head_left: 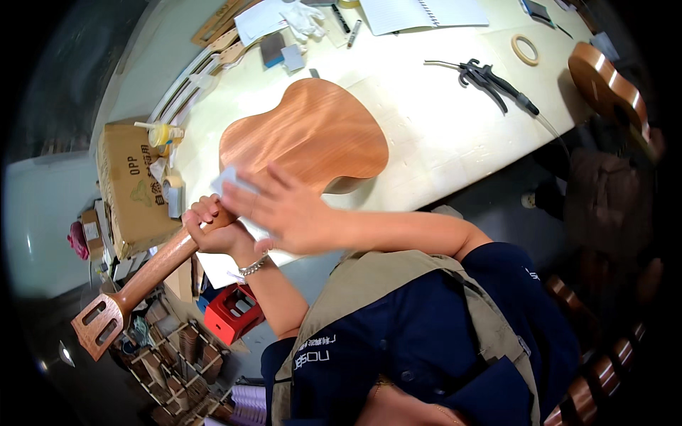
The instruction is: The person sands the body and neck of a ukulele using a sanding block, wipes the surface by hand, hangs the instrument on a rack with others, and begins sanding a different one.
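An unfinished guitar lies back-up on the pale surface, its neck reaching off the near edge toward the cardboard box beside it. The left hand is clenched round the neck, just below the body. The right hand presses a pale cloth or sanding sheet flat at the body's near edge — blurred. The body already looks evenly smooth; by my judgement rubbing-down is midway, with no strings or hardware fitted.

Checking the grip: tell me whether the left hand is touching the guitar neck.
Touching. The head view shows the left hand with fingers curled around the guitar neck, no gap visible.
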A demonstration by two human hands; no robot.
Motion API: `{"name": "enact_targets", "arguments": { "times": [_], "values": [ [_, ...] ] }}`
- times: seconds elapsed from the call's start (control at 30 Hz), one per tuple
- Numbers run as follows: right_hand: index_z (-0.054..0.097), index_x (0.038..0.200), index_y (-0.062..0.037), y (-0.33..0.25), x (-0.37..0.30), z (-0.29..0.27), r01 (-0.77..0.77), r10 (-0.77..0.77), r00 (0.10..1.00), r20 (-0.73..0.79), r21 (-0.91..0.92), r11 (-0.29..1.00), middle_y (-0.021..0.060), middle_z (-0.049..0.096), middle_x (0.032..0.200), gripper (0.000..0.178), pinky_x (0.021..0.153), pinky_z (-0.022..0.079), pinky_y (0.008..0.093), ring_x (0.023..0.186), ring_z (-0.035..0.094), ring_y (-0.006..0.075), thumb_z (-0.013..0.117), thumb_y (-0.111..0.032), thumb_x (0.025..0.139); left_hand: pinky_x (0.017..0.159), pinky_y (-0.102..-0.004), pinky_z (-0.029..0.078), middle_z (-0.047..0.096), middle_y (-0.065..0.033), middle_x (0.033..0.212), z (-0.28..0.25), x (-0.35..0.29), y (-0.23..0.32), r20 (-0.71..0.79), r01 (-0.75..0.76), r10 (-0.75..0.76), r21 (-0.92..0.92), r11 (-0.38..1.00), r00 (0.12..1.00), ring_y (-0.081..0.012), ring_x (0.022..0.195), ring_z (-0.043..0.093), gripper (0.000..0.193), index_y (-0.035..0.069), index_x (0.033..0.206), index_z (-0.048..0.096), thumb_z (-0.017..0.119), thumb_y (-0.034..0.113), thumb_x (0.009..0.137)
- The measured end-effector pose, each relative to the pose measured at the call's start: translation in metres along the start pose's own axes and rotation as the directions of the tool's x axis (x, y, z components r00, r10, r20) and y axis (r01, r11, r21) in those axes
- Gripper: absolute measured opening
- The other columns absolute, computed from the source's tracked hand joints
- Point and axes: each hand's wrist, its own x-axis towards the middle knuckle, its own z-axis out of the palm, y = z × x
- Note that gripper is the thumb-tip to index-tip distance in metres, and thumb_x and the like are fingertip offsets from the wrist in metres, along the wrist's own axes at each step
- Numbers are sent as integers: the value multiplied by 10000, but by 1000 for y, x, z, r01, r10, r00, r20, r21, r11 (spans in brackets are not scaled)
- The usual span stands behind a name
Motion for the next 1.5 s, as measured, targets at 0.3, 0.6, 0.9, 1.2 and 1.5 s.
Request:
{"name": "enact_targets", "arguments": {
  "times": [0.3, 0.6, 0.9, 1.2, 1.5],
  "values": [
    [148, 1460, -133, 147, -183, -20, -666, 704, 707, 62, 394, 634, 88, 174, 1507, 616, 1104, 134, 458, 1394, 122, 279, 223, -491, 964, 637, -337, 421, 392, -31, 585, -21, 41, 13, 28, -152, 151, 72, 986, 988, -176, 581, 444, 216, 106, 707, 411, 470, 264, 842],
    [207, 1428, -40, 129, -183, -64, -54, 821, 560, 115, 993, -102, 147, 338, 1407, 550, 1017, 363, 340, 1251, 417, 291, 215, -379, 995, 603, -282, 491, 643, -38, 729, 82, 50, 52, 628, -441, -301, 744, 501, 717, -175, 686, 633, 241, 11, 922, 601, 734, 122, 754],
    [315, 1391, -27, 122, -186, -48, -438, 833, 500, -237, 760, 479, 134, 317, 1412, 484, 1038, 324, 369, 1248, 409, 282, 334, -273, 975, 593, -386, 475, 604, -85, 726, 34, -48, -152, 706, -898, -611, 439, -18, 357, -278, 683, 612, 386, 93, 899, 538, 760, 289, 652],
    [387, 1343, -50, 83, -58, 2, -269, 334, 934, 125, -367, 890, 164, 352, 1384, 558, 1059, 274, 443, 1261, 359, 308, 556, -241, 847, 1031, -588, 223, 505, -96, 1129, 2, 7, -12, 557, -725, -480, 614, -313, 678, -277, 1167, 431, 894, 124, 1269, 450, 831, 377, 501],
    [387, 1333, -15, 97, -13, 48, -127, 298, 908, 293, -487, 864, 128, 374, 1395, 827, 1077, 128, 569, 1340, 261, 273, 559, -584, 759, 1024, -465, 288, 486, -91, 1013, -21, 18, -24, 612, -692, -410, 718, -70, 676, -273, 1016, 473, 806, 126, 1199, 463, 829, 290, 501]
  ]
}}
